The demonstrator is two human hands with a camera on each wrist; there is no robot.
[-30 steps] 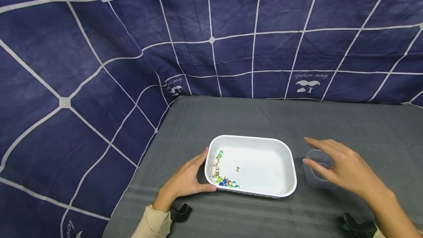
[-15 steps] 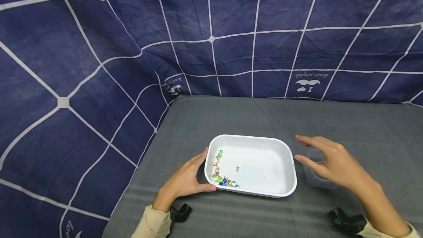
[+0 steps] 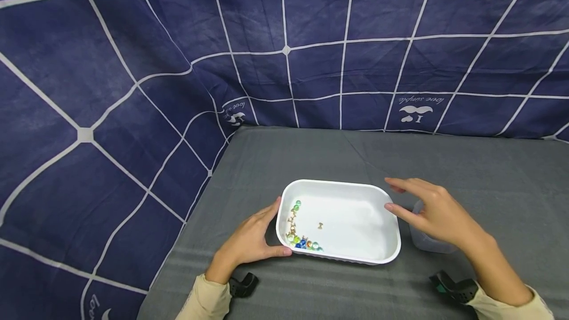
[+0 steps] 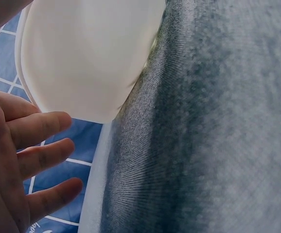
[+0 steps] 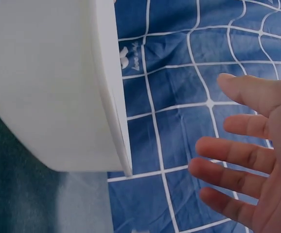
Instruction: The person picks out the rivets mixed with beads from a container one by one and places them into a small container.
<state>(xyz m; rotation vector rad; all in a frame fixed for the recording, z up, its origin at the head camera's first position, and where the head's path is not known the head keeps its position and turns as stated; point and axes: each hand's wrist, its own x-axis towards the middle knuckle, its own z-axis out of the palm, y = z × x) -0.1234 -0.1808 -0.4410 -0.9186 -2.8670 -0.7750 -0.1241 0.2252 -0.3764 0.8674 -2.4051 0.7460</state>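
Observation:
A white rectangular tray (image 3: pixel 351 219) stands on the grey cloth. Glass marbles (image 3: pixel 306 243) and small gold-coloured pieces lie along its left side and front-left corner. One small gold piece (image 3: pixel 320 225) lies apart near the middle. My left hand (image 3: pixel 249 238) spans the tray's left end, thumb at the front rim and a fingertip at the left wall; its fingers look extended in the left wrist view. My right hand (image 3: pixel 437 211) hovers by the tray's right end, fingers spread and holding nothing. In the right wrist view, those fingers (image 5: pixel 233 150) are apart from the tray.
A clear plastic container (image 3: pixel 431 243) stands right of the tray, partly hidden by the right hand. Grey cloth (image 3: pixel 311 154) covers the surface. A blue curtain with white grid lines (image 3: pixel 378 68) hangs behind and at the left.
My right hand has moved left, from over the clear container to the tray's right rim. The left hand and the tray stay where they were.

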